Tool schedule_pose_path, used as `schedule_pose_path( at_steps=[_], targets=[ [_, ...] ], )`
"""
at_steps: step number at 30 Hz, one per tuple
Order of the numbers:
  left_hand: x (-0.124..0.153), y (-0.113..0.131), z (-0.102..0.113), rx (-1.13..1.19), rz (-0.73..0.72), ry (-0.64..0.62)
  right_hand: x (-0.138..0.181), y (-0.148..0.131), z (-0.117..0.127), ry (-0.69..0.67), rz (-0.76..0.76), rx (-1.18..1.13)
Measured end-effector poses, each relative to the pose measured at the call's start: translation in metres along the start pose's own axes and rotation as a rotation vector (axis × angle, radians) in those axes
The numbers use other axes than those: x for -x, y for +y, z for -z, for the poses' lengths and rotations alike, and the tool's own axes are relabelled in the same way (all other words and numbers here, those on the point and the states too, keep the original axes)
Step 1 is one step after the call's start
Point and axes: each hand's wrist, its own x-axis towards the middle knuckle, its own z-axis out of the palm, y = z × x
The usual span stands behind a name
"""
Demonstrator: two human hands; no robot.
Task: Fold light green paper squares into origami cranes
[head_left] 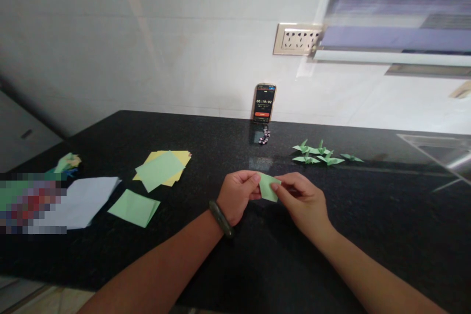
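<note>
Between my hands, just above the dark countertop, is a small folded piece of green paper [268,188]. My left hand [239,194], with a dark bangle on the wrist, pinches its left edge between thumb and fingers. On the other side my right hand [303,201] grips the right edge, thumb on top. Several folded green paper cranes [330,159] stand in a group beyond my right hand. To the left lie a folded green sheet [134,207] and a stack of yellow and green square papers [162,169].
A phone [264,103] showing a timer leans against the white tiled wall, with a beaded strap [264,136] before it. White paper [88,201] lies at the far left beside a crumpled paper piece [68,162]. A sink edge [423,152] is at right.
</note>
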Motion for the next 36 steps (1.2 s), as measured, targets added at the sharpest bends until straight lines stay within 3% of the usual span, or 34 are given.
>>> schedule_pose_path(
  at_steps=[9,15,19,36],
  targets=[
    [-0.001,-0.001,0.001,-0.032,0.001,-0.066,-0.001,0.001,0.002,0.032,0.249,0.148],
    [0.0,0.0,0.002,0.026,0.016,-0.048,-0.005,0.001,0.012,-0.049,0.574,0.373],
    [-0.001,0.002,0.004,0.081,0.045,-0.079,-0.009,0.005,0.018,-0.128,0.698,0.492],
    [-0.002,0.004,0.004,0.174,0.122,-0.082,-0.014,0.001,0.02,-0.295,0.683,0.609]
  ],
)
